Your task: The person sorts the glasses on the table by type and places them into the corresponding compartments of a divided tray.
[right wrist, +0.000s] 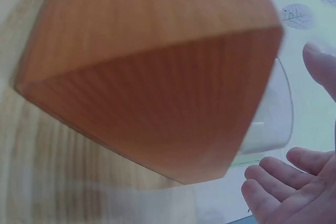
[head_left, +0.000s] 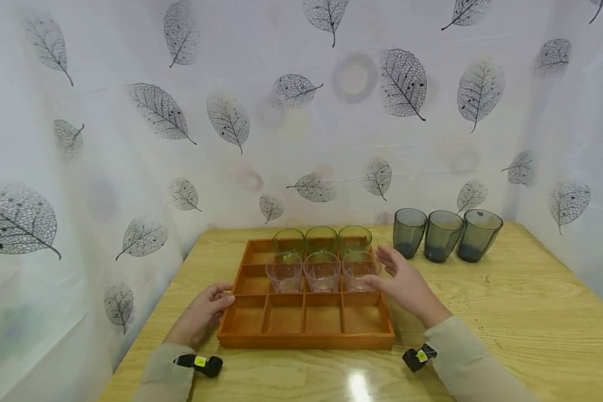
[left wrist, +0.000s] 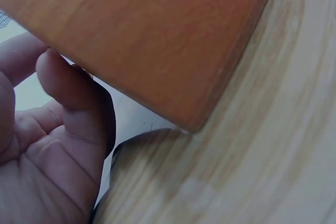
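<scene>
My left hand (head_left: 199, 314) holds the left side of an orange-brown wooden tray (head_left: 306, 340), thumb at the rim. In the left wrist view its fingertips meet the edge of the tray wall (left wrist: 136, 51). My right hand (head_left: 407, 285) is around the right side of a clear glass (head_left: 357, 273), its fingers spread and loose. The right wrist view shows this hand (right wrist: 294, 187) beside the glass (right wrist: 275, 114), partly hidden by the tray corner. Two more clear glasses (head_left: 322, 273) stand in the middle row, with three green-tinted glasses (head_left: 321, 237) behind them.
Three dark grey-green glasses (head_left: 443, 237) stand in a row on the wooden table (head_left: 522, 312), right of the tray. A white leaf-print curtain (head_left: 261, 123) hangs behind and at the sides. Each wrist carries a small black camera (head_left: 212, 365).
</scene>
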### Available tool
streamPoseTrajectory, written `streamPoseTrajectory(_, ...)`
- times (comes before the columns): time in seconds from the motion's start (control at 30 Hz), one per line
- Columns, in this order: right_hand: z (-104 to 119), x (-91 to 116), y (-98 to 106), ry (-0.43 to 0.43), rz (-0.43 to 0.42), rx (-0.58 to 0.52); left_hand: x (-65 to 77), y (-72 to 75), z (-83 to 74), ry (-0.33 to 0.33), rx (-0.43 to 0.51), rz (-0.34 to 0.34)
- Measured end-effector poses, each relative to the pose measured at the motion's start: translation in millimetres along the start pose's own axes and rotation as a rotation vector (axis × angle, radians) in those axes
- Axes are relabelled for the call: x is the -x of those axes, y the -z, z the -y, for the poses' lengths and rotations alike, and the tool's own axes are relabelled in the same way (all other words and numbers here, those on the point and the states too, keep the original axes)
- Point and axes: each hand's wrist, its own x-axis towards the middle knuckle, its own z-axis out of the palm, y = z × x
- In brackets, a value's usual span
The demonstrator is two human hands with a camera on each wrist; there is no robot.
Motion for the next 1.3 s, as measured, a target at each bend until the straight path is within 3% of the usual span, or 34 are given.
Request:
streamPoseTrajectory(0.27,5.7,0.2,16.4,-0.004,0.001,-0.033,-0.1,0.2,-0.8,0.027,-0.017,-0.022)
streamPoseTrajectory(0.57,12.1,5.5,55.0,0.026,-0.028,-0.073,0.3,-0.8,1.2,0.027,0.004,-0.032)
streamPoseTrajectory(0.9,3.0,15.1,102.7,0.019,-0.101,0.021,-0.6,1.4,-1.1,0.043,-0.007,-0.027)
streamPoseTrajectory(1.3,-19.1,15.5,151.4,-0.018,-0.199,0.173,-0.3,1.8,0.2,0.015,-0.004,-0.004)
